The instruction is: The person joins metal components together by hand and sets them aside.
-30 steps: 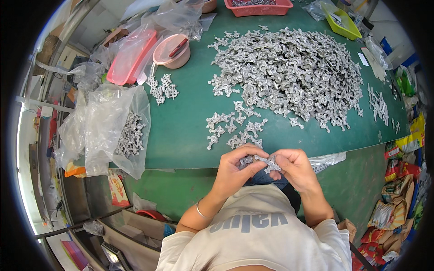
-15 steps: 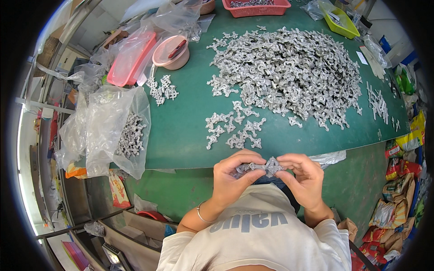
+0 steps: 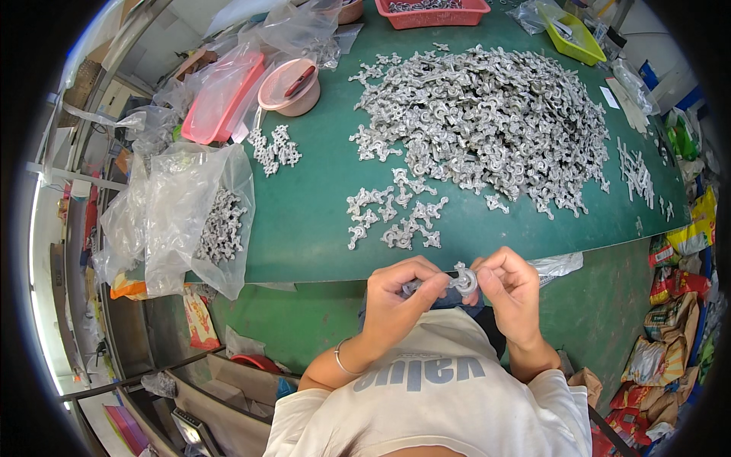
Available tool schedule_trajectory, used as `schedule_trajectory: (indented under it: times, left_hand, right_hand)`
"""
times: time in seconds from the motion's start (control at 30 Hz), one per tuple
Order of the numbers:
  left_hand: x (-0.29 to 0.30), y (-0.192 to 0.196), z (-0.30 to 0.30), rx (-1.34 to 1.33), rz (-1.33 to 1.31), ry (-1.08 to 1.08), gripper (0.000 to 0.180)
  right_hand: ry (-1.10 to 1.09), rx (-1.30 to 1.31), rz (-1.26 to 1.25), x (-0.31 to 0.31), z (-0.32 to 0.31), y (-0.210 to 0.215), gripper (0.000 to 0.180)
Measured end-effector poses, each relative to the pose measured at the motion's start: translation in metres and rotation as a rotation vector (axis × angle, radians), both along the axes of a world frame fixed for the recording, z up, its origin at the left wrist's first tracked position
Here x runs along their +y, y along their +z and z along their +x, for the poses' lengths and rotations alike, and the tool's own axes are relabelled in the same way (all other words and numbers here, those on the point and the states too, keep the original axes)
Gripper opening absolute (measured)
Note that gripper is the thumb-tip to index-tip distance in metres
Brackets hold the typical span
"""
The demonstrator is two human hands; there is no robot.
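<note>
In front of my chest, just off the table's near edge, I hold a small grey metal casting (image 3: 463,281) with a curved, hook-like end. My left hand (image 3: 397,298) is closed, thumb and forefinger pinching its left side; more grey metal shows inside the curled fingers, partly hidden. At the casting's right side, my right hand (image 3: 512,295) has its fingers bent and the thumb pressed in against them. What lies under those fingertips is partly covered. Several loose castings (image 3: 411,225) lie on the green table just beyond my hands.
A large heap of similar castings (image 3: 487,122) covers the table's far right middle. On the left are a clear plastic bag (image 3: 179,221) with castings, a pink bowl (image 3: 293,99) and a pink tray (image 3: 221,99). Thin metal sticks (image 3: 636,175) lie at the right; a yellow basket (image 3: 575,42) stands behind.
The casting has been turned, so its curved end now shows between my hands. My right fingers have drawn closer together, and the left fingers have shifted a little to the right.
</note>
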State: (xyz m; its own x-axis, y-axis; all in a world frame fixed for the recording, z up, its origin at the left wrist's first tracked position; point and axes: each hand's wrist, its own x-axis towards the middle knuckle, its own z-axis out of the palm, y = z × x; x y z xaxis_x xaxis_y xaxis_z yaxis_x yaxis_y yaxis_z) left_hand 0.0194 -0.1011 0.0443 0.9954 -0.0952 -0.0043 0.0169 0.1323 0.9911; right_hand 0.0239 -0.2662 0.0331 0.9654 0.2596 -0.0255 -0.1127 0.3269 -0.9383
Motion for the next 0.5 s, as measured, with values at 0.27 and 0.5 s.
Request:
schedule_trajectory:
  times: [0.27, 0.5]
  left_hand:
    - [-0.0003, 0.0024, -0.0025, 0.027, -0.012, -0.01, 0.014]
    - [-0.001, -0.0003, -0.0026, -0.037, -0.008, -0.033, 0.011]
  right_hand:
    - [0.019, 0.02, 0.133, 0.004, 0.0001, -0.0017, 0.012]
    - [0.02, 0.015, 0.164, 0.0032, 0.0012, -0.0023, 0.011]
